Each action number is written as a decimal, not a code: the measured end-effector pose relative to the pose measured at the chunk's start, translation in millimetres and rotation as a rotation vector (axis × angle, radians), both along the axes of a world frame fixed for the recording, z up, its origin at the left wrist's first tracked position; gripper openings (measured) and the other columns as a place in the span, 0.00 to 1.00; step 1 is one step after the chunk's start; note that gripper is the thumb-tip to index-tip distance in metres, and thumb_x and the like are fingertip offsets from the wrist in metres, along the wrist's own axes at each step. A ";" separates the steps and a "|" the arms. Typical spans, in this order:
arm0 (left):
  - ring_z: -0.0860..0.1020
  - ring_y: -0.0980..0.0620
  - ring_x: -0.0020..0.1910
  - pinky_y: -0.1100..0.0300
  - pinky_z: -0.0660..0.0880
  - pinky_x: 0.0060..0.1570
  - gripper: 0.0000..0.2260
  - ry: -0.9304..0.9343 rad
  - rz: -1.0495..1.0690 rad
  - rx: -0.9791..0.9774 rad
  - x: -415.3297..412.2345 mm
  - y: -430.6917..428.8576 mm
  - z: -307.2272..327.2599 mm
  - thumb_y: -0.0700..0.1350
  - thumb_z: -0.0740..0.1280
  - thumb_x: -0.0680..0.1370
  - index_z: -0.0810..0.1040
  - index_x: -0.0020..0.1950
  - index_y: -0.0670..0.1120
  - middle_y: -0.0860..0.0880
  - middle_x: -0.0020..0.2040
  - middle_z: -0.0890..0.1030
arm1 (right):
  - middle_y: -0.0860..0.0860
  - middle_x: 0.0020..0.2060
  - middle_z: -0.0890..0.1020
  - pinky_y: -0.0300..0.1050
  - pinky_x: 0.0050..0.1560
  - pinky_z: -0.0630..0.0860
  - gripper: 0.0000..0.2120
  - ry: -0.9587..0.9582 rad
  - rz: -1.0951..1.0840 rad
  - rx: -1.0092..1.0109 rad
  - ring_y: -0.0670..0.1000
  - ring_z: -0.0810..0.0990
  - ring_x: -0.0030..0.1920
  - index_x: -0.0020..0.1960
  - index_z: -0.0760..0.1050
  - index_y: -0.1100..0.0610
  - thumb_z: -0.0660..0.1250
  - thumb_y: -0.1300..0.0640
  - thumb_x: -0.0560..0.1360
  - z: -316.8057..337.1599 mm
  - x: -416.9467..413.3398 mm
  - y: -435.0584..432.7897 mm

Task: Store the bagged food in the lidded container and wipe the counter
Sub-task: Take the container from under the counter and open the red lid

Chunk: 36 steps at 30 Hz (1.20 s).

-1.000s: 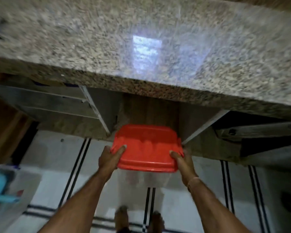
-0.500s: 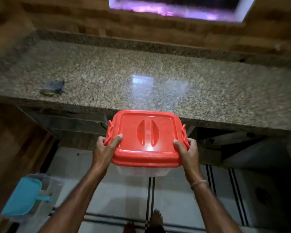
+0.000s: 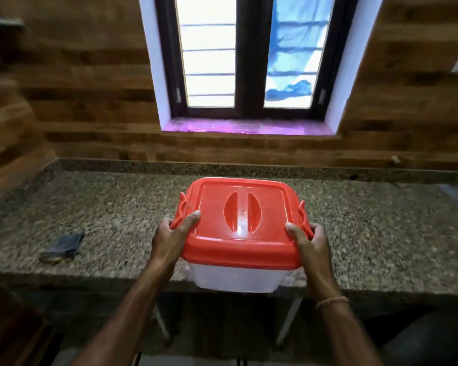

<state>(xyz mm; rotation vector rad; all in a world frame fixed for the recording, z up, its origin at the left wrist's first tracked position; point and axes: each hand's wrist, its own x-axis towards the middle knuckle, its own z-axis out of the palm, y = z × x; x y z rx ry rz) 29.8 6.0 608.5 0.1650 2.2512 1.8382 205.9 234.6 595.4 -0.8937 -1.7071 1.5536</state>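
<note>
A clear plastic container (image 3: 234, 278) with a red lid (image 3: 241, 220) and red side latches hangs in the air over the front edge of the granite counter (image 3: 117, 207). My left hand (image 3: 173, 237) grips its left side, thumb on the lid. My right hand (image 3: 311, 241) grips its right side the same way. A dark folded cloth (image 3: 64, 247) lies on the counter to the left. No bagged food shows in this view.
A window (image 3: 246, 56) with a purple sill is set in the wood-panelled wall behind the counter. Below the counter lies dark open space with slanted metal supports (image 3: 288, 318).
Both hands have lifted the container from below counter level up to above the counter's front edge. The view has tilted up from the floor to the wall and window.
</note>
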 end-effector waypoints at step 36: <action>0.82 0.46 0.55 0.49 0.82 0.46 0.32 -0.120 0.027 -0.134 -208.3 170.8 -48.0 0.66 0.59 0.81 0.64 0.80 0.50 0.40 0.68 0.76 | 0.56 0.46 0.85 0.59 0.44 0.86 0.22 -0.425 0.171 -0.027 0.58 0.88 0.43 0.53 0.73 0.50 0.59 0.32 0.78 -21.2 -191.7 205.3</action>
